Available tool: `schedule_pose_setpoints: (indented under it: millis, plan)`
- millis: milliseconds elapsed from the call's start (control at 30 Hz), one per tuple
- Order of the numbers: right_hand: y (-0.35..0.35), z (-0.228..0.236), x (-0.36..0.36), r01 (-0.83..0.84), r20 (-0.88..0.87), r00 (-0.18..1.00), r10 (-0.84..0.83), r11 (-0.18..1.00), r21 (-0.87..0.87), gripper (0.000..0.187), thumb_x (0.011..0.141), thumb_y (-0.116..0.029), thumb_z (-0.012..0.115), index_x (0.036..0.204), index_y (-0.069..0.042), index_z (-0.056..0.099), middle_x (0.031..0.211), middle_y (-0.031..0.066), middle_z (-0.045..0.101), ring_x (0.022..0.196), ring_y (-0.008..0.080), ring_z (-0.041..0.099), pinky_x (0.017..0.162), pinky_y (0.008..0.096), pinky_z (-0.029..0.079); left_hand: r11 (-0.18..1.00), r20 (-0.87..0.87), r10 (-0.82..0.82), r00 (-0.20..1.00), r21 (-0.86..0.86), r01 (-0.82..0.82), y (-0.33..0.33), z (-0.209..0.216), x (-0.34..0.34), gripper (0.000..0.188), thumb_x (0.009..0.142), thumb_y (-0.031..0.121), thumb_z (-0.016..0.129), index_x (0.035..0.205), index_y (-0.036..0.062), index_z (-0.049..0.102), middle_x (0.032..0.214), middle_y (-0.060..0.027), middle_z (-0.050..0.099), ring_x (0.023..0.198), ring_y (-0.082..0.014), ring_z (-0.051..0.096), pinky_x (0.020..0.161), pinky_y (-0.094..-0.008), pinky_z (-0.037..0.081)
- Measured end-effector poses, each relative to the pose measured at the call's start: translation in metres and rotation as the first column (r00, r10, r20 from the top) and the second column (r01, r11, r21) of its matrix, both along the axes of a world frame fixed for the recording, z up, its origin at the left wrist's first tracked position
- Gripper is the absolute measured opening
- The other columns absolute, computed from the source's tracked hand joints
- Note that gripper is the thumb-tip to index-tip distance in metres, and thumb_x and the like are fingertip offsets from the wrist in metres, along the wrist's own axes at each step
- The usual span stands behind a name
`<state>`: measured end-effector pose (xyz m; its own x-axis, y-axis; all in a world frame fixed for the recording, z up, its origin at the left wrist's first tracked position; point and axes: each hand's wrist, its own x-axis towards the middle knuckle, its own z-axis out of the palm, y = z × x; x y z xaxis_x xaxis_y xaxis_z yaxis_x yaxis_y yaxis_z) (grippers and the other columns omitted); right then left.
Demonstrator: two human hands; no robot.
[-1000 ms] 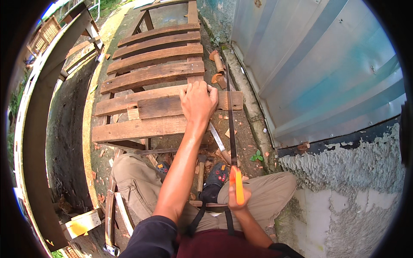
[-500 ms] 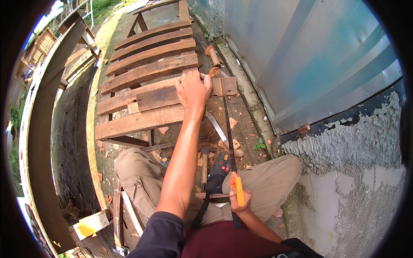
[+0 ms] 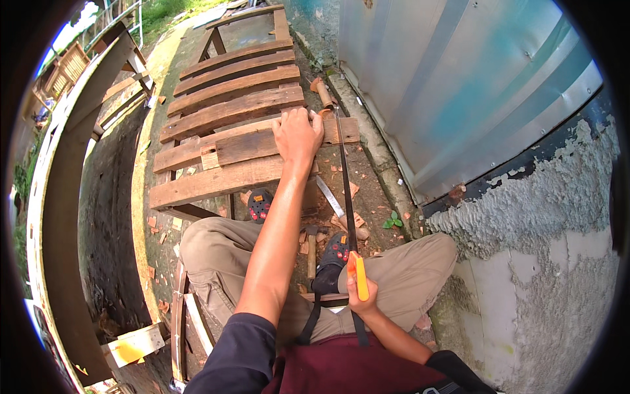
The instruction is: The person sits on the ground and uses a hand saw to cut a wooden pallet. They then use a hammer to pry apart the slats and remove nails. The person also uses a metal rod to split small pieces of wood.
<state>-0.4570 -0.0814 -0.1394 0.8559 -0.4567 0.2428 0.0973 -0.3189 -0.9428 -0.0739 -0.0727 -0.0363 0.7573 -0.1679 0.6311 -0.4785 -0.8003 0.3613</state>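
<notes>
My left hand (image 3: 298,134) presses down on a short brown wooden board (image 3: 246,147), its fingers curled over the far edge. That board lies across a slatted wooden bench (image 3: 233,98), and its right end sticks out past the slats. In my right hand (image 3: 363,302) is the orange handle of a handsaw (image 3: 347,190). The saw's long dark blade points away from me and crosses the overhanging end of the board, just right of my left hand. How deep the blade sits in the wood cannot be made out.
Below the bench's right side lie a large knife (image 3: 330,196) with a wooden handle and a hammer (image 3: 312,253), among scattered wood chips. A metal sheet wall (image 3: 459,85) rises on the right. A long wooden frame (image 3: 62,217) stands to the left, near loose wood pieces (image 3: 134,345).
My right hand and the saw have moved a little forward, away from my body. My left hand stays on the board. The whole view has shifted slightly.
</notes>
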Motion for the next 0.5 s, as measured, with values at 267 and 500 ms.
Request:
schedule_pose_setpoints:
  millis: [267,500]
  plan:
    - [-0.039,0.048,0.144,0.123,0.208,0.97,-0.124,0.992,0.018,0.02,0.095,-0.006,0.064,0.077,0.002,0.063,0.056,0.0066,0.054,0.047,0.0189,0.054,0.048,0.036,0.041,1.0,0.009,0.006,1.0,0.0,-0.006,0.002,-0.004,-0.002,0.026,0.094,0.027,0.058,0.085,0.0057,0.071,0.092,-0.0121,0.073,0.092,-0.0303,0.064,0.092,-0.0452,0.042]
    - [-0.041,0.075,0.189,0.068,0.215,0.975,-0.049,0.994,-0.083,0.03,0.094,-0.008,0.07,0.069,-0.001,0.056,0.057,0.0009,0.05,0.05,0.0105,0.046,0.049,0.0306,0.037,0.999,-0.48,-0.027,0.877,0.008,0.035,0.01,0.031,0.024,0.041,0.093,0.036,0.058,0.099,0.0002,0.077,0.104,-0.0219,0.075,0.105,-0.0362,0.069,0.098,-0.0523,0.047]
